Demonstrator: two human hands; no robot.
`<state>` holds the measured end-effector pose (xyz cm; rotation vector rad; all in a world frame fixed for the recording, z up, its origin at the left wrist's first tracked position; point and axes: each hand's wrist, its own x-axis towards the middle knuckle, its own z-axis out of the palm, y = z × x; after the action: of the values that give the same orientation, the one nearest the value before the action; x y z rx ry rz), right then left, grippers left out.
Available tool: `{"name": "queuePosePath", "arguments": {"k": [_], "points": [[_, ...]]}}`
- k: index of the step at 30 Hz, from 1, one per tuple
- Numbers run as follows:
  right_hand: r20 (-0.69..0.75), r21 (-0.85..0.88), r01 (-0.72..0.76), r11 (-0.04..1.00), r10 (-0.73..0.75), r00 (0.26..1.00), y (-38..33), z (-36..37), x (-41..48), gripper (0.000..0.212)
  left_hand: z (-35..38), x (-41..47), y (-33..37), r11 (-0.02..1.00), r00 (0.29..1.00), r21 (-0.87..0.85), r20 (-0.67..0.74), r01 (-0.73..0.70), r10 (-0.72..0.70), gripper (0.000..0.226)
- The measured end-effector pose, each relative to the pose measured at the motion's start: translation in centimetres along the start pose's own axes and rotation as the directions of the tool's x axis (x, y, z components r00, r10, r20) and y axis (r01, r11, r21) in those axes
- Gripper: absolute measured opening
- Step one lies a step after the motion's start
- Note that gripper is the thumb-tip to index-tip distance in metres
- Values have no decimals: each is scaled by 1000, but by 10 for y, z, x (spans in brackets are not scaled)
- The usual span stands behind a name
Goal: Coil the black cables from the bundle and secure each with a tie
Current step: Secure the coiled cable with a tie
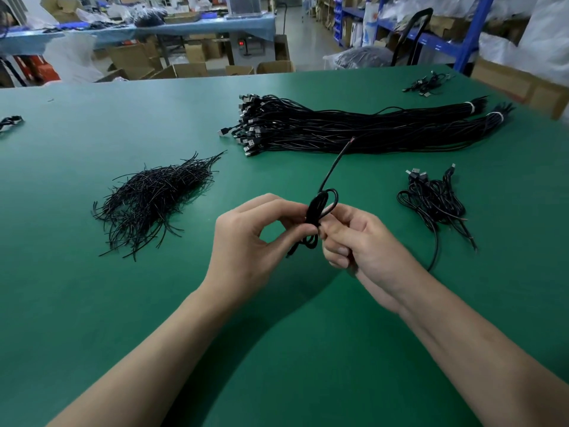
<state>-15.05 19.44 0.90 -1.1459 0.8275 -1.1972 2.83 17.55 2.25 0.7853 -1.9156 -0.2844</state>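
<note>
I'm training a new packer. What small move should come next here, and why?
Probably wind the free end into the coil: it sticks up loose while the left hand and right hand pinch the loops, and no tie shows on it yet.

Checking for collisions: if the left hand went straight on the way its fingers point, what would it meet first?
Probably the right hand, just past the coiled black cable that the left hand pinches; depth is unclear.
</note>
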Motion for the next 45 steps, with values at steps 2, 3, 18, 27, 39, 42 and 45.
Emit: {"name": "queuePosePath", "arguments": {"k": [2, 3, 18, 27, 39, 42, 45], "points": [[34, 97, -66, 993, 63, 997, -1, 0, -1, 19, -1, 1, -2, 996, 997, 44, -18, -78, 78, 11], [35, 130, -94, 987, 90, 995, 0, 0, -3, 21, 0, 1, -4, 992, 994, 70, -24, -109, 111, 10], [181, -894, 365, 260, -534, 826, -4, 2, -6, 25, 5, -4, -18, 566, 676, -383, 522, 730, -520, 41], [-55, -538, 173, 825, -239, 969, -3, 0, -1, 29, 7, -1, -8, 868, 924, -317, 112, 383, -367, 11], [65, 97, -145, 985, 139, 988, -4, -2, -3, 20, 0, 1, -8, 840, 899, 343, 29, -420, 437, 9], [-54, -108, 20, 994, -26, 998, -3, -4, -1, 27, 1, 1, -6, 975, 981, 119, -19, -190, 193, 12], [-125, -532, 210, 820, -321, 939, -3, -4, -1, 29, 1, -2, -5, 928, 946, -182, 67, 324, -317, 22]]}}
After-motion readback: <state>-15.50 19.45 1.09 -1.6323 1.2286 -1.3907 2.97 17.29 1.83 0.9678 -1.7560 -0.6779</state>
